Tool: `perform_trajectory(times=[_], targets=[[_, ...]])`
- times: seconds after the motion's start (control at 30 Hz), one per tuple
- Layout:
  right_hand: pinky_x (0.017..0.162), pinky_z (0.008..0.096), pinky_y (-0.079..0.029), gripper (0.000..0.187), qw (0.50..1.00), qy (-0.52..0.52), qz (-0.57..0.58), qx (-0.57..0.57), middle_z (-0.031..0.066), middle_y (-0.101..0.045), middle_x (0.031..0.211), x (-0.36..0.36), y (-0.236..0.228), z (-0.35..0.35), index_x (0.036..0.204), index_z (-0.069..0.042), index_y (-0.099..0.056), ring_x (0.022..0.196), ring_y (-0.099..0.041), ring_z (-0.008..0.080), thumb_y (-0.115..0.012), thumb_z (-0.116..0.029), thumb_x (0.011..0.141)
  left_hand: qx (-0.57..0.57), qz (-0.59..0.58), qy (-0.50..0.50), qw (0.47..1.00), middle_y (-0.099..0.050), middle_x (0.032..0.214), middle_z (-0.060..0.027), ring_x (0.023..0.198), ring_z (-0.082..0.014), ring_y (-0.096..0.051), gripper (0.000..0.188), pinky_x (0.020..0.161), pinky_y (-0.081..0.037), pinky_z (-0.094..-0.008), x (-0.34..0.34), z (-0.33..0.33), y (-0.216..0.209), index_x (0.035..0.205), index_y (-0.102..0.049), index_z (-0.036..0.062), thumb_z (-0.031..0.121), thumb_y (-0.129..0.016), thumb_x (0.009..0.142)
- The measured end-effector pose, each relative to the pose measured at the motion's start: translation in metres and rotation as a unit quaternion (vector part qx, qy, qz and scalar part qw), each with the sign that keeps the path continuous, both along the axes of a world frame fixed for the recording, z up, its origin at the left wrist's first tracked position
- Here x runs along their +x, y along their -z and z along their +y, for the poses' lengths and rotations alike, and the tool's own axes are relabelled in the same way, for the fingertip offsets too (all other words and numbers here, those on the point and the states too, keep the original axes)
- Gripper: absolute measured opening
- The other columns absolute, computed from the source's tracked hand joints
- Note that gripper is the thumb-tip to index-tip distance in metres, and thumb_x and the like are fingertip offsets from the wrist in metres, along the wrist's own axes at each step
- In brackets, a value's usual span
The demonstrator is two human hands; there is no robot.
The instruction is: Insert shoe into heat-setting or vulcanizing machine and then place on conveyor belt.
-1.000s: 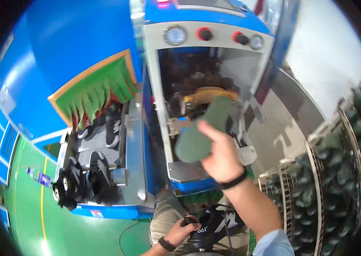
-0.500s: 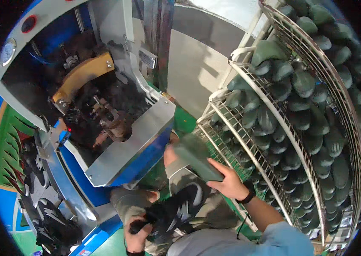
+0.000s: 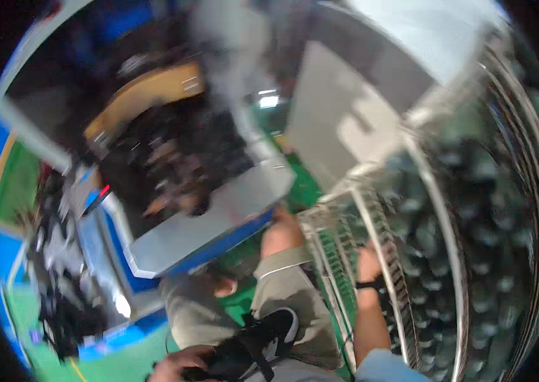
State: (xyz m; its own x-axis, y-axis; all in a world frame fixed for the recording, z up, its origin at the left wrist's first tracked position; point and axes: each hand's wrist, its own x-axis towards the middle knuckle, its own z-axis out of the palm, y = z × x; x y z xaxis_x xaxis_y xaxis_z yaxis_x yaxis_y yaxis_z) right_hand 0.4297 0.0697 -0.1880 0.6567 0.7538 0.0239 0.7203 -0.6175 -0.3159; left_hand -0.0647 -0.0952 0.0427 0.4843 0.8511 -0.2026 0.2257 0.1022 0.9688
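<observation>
A black sports shoe (image 3: 267, 337) with a white side mark lies across my lap. My left hand (image 3: 183, 363) is closed on its collar end, at the lower edge of the view. Out to the right, my right hand (image 3: 371, 260) reaches in among the bars of a white wire rack (image 3: 438, 210). Its fingers are smeared by motion and partly behind a bar, so I cannot make out whether they hold anything. Many dark green shoe lasts (image 3: 492, 223) fill the rack beside that hand.
In front of me stands a blue and grey machine (image 3: 212, 219) with an open dark cavity and a curved yellow bar (image 3: 148, 92). Several black shoes (image 3: 69, 299) sit at its left side. A pale panel (image 3: 333, 121) leans behind the rack.
My right hand has moved right, from over my knee into the rack; the green last it held no longer shows in it. The view has swung, and the shoe sits lower in the picture.
</observation>
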Motion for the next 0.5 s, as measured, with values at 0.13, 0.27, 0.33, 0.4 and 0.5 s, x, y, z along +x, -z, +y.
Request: perform_trajectory(times=[0.13, 0.27, 0.33, 0.4, 0.5], targets=[[0.104, 0.0398, -0.042, 0.053, 0.913, 0.016, 0.365, 0.183, 0.0179, -0.057, 0.137, 0.026, -0.049, -0.034, 0.135, 0.007, -0.054, 0.119, -0.057, 0.0277, -0.062, -0.015, 0.088, 0.001, -0.113, -0.31, 0.944, -0.068, 0.113, -0.0243, 0.103, -0.0336, -0.068, 0.029, 0.088, -0.053, -0.0446, -0.071, -0.056, -0.047, 0.079, -0.068, -0.0004, 0.01, -0.091, 0.065], [0.078, 0.0373, -0.053, 0.041, 0.96, -0.133, 0.199, 0.148, 0.0213, -0.067, 0.116, 0.01, -0.079, -0.041, 0.121, 0.008, -0.062, 0.089, -0.066, 0.029, -0.057, -0.023, 0.094, 0.126, 0.221, -0.431, 0.866, -0.063, 0.123, -0.0218, 0.122, -0.0332, -0.056, 0.035, 0.106, -0.04, -0.0454, -0.12, -0.078, -0.088, 0.086, -0.069, 0.0018, 0.021, -0.091, 0.068], [0.076, 0.0384, -0.054, 0.04, 0.95, -0.183, 0.203, 0.149, 0.0215, -0.068, 0.112, -0.036, -0.115, -0.033, 0.122, 0.007, -0.063, 0.087, -0.066, 0.0296, -0.055, -0.023, 0.097, 0.205, 0.534, -0.326, 0.753, -0.063, 0.118, -0.0217, 0.116, -0.039, -0.057, 0.032, 0.107, -0.041, -0.047, -0.139, -0.064, -0.087, 0.089, -0.071, 0.0038, 0.033, -0.081, 0.078], [0.075, 0.0394, -0.055, 0.039, 0.933, -0.237, 0.218, 0.158, 0.0217, -0.069, 0.108, -0.074, -0.133, -0.026, 0.122, 0.006, -0.064, 0.085, -0.067, 0.0302, -0.053, -0.024, 0.099, 0.07, 0.517, -0.41, 0.748, -0.063, 0.106, -0.0209, 0.105, -0.037, -0.059, 0.041, 0.093, -0.048, -0.0454, -0.166, -0.067, -0.065, 0.09, -0.073, 0.003, 0.043, -0.072, 0.081], [0.072, 0.0411, -0.056, 0.039, 0.915, -0.302, 0.213, 0.162, 0.022, -0.071, 0.103, -0.111, -0.154, -0.018, 0.123, 0.004, -0.065, 0.082, -0.068, 0.0312, -0.05, -0.025, 0.103, 0.02, 0.592, -0.359, 0.721, -0.064, 0.103, -0.0153, 0.099, -0.036, -0.059, 0.046, 0.085, -0.05, -0.044, -0.154, -0.041, -0.061, 0.095, -0.077, 0.0151, 0.057, -0.065, 0.08]])
